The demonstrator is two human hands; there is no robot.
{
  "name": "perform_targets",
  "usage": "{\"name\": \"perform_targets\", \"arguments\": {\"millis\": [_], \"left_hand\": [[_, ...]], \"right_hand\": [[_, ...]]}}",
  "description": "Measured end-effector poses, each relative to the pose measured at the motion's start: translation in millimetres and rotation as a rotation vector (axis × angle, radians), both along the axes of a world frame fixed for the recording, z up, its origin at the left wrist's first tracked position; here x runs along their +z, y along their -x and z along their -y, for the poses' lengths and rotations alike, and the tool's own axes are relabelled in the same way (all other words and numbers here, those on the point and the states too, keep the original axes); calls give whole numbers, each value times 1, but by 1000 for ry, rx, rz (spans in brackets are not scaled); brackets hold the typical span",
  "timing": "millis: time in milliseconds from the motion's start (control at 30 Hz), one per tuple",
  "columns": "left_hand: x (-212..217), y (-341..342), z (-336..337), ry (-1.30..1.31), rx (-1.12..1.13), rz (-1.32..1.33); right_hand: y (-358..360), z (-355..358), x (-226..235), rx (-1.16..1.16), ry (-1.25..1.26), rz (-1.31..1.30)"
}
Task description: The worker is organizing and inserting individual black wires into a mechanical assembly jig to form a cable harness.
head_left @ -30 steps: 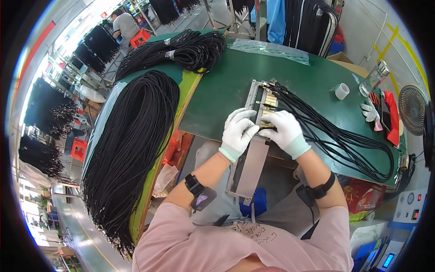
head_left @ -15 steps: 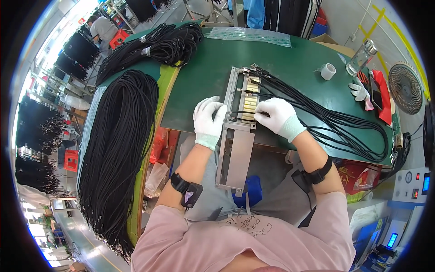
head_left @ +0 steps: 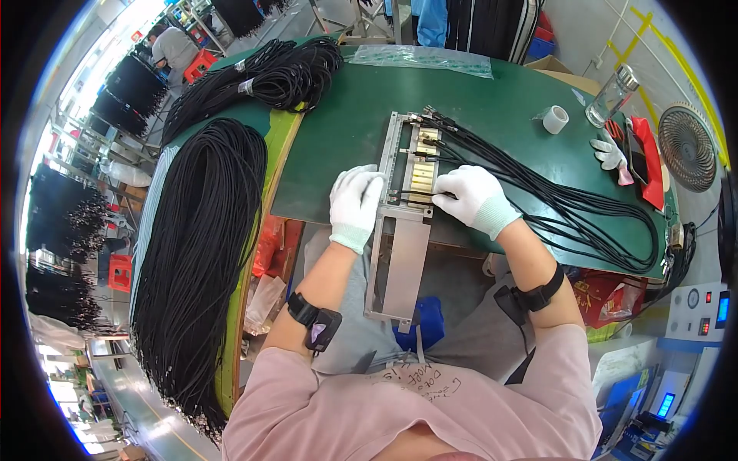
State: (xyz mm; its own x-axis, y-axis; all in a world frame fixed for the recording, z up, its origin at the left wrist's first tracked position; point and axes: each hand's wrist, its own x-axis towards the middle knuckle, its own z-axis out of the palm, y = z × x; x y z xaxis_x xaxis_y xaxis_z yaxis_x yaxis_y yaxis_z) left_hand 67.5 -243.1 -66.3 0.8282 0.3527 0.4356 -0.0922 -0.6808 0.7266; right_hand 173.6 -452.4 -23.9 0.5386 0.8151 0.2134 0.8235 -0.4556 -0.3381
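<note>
On the green table lies a long metal fixture (head_left: 406, 269) with a row of brass-coloured blocks (head_left: 423, 175) in its upper part. Black cables (head_left: 553, 192) run from the fixture to the right and loop back at the table's right side. My right hand (head_left: 469, 196), in a white glove, pinches a black cable (head_left: 415, 194) at the fixture's right edge. My left hand (head_left: 357, 198), gloved too, rests against the fixture's left rail near that cable's end. Its fingers are curled together; what they hold, if anything, is hidden.
A big bundle of black cables (head_left: 200, 230) hangs at the left, with tied bundles (head_left: 269, 77) behind. Far right stand a tape roll (head_left: 555, 120), glass bottle (head_left: 613, 96), spare glove (head_left: 610, 154) and fan (head_left: 688, 150). A plastic bag (head_left: 423, 60) lies at the back.
My left hand's fingers have closed together and shifted slightly toward the fixture's rail. My right hand stays nearly in place, still pinching the cable.
</note>
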Motion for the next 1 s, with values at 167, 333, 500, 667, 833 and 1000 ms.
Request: {"name": "perform_targets", "arguments": {"millis": [167, 333, 500, 667, 833, 1000], "left_hand": [[4, 1, 22, -413, -93, 63], [5, -1, 24, -504, -138, -54], [6, -5, 25, -482, -145, -52], [3, -2, 28, -449, -139, -11], [2, -4, 26, -430, -151, -8], [0, -4, 23, -327, -120, 26]], "right_hand": [[-2, -2, -13, 7, -14, 12], [-21, -4, -10, -247, -246, 305], [-41, -4, -21, -289, -32, 246], [-41, -6, -24, -295, -103, 257], [-45, 0, -27, -369, -108, 188], [-44, 5, -13, -329, -128, 168]]}}
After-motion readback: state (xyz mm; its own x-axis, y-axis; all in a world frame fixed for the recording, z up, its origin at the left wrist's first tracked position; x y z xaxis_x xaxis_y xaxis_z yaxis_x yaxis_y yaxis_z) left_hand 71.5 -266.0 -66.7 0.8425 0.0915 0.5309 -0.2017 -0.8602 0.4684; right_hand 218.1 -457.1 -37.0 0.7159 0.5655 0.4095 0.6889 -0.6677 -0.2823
